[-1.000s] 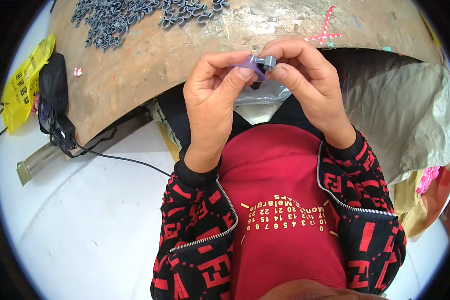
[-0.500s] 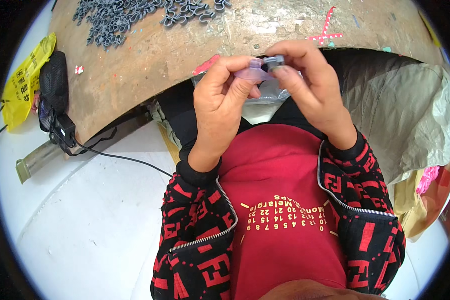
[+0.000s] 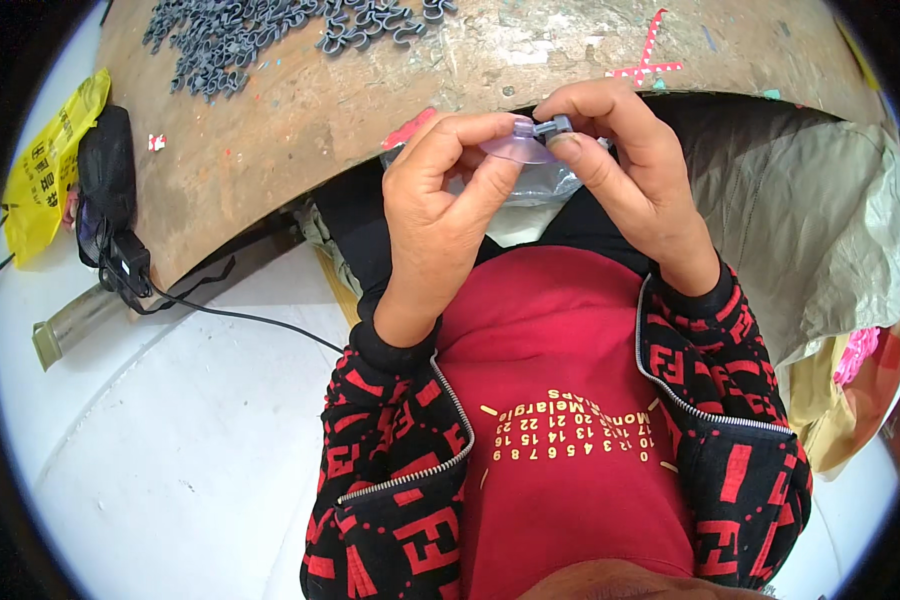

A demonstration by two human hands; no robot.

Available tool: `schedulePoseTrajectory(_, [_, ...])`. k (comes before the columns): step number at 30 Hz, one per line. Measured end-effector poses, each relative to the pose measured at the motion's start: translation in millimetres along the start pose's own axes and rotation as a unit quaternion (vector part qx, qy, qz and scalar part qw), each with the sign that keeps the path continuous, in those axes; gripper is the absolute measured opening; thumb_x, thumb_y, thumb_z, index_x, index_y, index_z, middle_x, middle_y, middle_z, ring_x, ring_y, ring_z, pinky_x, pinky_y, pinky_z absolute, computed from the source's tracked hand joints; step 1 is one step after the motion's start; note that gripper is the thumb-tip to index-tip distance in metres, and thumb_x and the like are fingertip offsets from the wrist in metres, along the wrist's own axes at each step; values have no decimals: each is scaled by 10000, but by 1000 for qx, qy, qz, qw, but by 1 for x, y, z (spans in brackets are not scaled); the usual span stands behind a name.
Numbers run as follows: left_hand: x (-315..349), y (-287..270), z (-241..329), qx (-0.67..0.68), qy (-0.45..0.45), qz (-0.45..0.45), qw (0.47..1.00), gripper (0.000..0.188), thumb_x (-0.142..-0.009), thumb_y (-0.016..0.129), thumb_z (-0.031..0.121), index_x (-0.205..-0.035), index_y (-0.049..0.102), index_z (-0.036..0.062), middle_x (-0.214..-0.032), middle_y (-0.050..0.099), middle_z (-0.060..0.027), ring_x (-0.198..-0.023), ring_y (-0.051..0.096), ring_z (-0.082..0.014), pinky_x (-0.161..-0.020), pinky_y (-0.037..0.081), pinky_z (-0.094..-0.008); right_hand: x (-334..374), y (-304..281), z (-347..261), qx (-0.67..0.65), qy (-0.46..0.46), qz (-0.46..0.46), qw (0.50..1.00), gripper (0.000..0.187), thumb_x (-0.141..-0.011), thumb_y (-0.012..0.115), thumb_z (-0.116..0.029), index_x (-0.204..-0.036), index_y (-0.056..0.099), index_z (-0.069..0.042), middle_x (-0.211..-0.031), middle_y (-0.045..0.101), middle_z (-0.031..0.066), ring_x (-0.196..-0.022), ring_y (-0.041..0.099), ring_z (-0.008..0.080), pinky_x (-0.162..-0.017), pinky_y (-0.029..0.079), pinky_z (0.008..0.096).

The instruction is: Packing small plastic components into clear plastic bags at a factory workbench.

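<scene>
Between the thumb and index finger of my left hand (image 3: 440,190) is a clear purplish suction cup (image 3: 518,150), held by its edge and knob. My right hand (image 3: 632,165) pinches a small dark grey plastic clip (image 3: 554,127). The clip's narrow end meets the suction cup's knob; whether it passes into the knob is too small to tell. Both hands are raised close together in front of the table's near edge, above my lap. Part of the clip is hidden behind the right fingertips.
A pile of grey curved plastic clips (image 3: 240,40) lies across the far left of the worn wooden table (image 3: 270,130). Red dotted tape (image 3: 652,62) marks the far right. At the left edge hang a yellow bag (image 3: 55,170) and a black mesh pouch (image 3: 108,165) with a cable.
The suction cup has tilted, so its disc now shows more clearly. The right fingers have shifted slightly, and the grey clip now shows its narrow end against the cup's knob.
</scene>
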State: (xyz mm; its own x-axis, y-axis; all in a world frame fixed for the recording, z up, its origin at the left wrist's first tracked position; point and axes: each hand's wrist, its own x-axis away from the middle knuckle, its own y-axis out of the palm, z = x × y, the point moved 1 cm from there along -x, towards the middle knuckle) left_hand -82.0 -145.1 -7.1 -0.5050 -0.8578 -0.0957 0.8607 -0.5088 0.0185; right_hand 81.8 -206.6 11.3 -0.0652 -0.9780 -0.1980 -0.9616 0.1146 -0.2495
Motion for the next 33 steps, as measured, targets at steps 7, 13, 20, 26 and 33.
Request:
schedulePoseTrajectory(7, [-7, -1, 4, -188, 167, 1, 968, 159, -805, 665, 7, -958, 625, -12, -813, 627, -73, -679, 591, -104, -605, 469, -220, -3, -2, -1, 60, -16, -4, 998, 196, -883, 583, -60, -1071, 575, -7, -888, 564, 12, -797, 509, 82, -703, 406, 211])
schedulePoseTrajectory(13, [0, 3, 0, 132, -68, -45, 988, 129, -902, 593, 87, -995, 594, -1, -774, 627, -70, -616, 588, -107, -588, 487, -217, -1, 3, 1, -99, 54, 37, 993, 179, -897, 588, -97, -1046, 576, 2, -879, 570, 5, -771, 497, 64, -684, 397, 188])
schedulePoseTrajectory(20, [-2, 3, -3, 188, -63, -57, 979, 167, -936, 560, 150, -998, 585, -3, -752, 617, -66, -608, 568, -90, -561, 470, -205, 0, -1, 1, -69, 54, 14, 996, 142, -890, 603, -108, -980, 575, -2, -851, 567, -2, -756, 488, 59, -670, 391, 193])
schedulePoseTrajectory(26, [0, 1, -4, 73, -21, -40, 996, 130, -910, 582, 86, -987, 588, -19, -779, 623, -67, -644, 589, -98, -553, 478, -209, -2, -1, 2, 51, -10, 36, 998, 171, -872, 623, -170, -908, 597, -5, -749, 604, 63, -669, 581, 112, -611, 456, 247])
schedulePoseTrajectory(33, [1, -2, -5, -22, 52, -29, 998, 104, -878, 603, 33, -959, 587, -30, -783, 620, -73, -629, 594, -98, -523, 478, -226, -2, 0, 6, 151, -65, 12, 986, 120, -842, 630, -91, -911, 564, -19, -784, 549, 47, -694, 514, 136, -639, 402, 252])
